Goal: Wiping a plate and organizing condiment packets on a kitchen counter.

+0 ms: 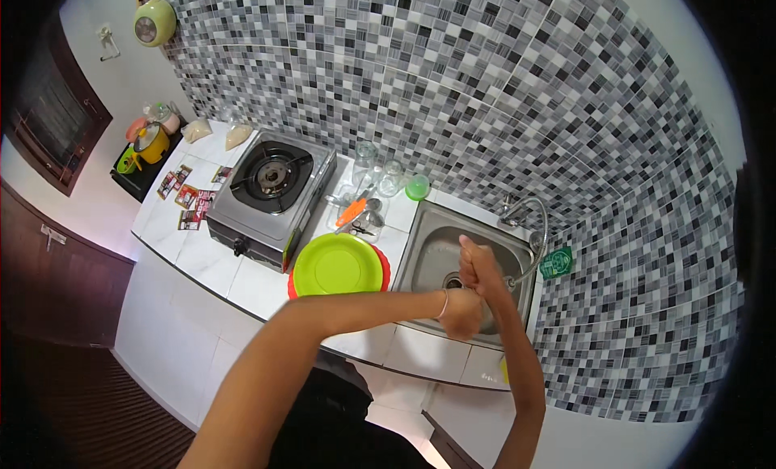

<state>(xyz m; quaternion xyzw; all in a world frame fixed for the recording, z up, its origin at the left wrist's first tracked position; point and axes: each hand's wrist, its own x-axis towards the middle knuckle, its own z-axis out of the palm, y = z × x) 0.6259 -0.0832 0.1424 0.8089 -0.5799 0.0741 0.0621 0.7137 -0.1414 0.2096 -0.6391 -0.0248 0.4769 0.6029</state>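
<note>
Both my hands are over the steel sink (pixel 428 263). My left hand (pixel 462 314) is closed, its forearm reaching across from the lower left with a thin band at the wrist. Just beyond it, my right hand (pixel 478 267) is closed too, thumb sticking up. The left knuckles overlap the right wrist in this view; whether they touch, I cannot tell. What either fist holds, if anything, is hidden. Behind them a drain (pixel 454 283) shows in the basin. A curved metal faucet (pixel 543 218) rises at the sink's back right, its spout end close to my right wrist.
Left of the sink lie a green plate (pixel 338 267) over a red one, an orange-handled utensil (pixel 351 213), clear glasses (pixel 390 178) and a green cup (pixel 417 187). Farther left stand a single-burner stove (pixel 271 178) and several sachets (pixel 187 197). A green pouch (pixel 556 263) leans right of the sink.
</note>
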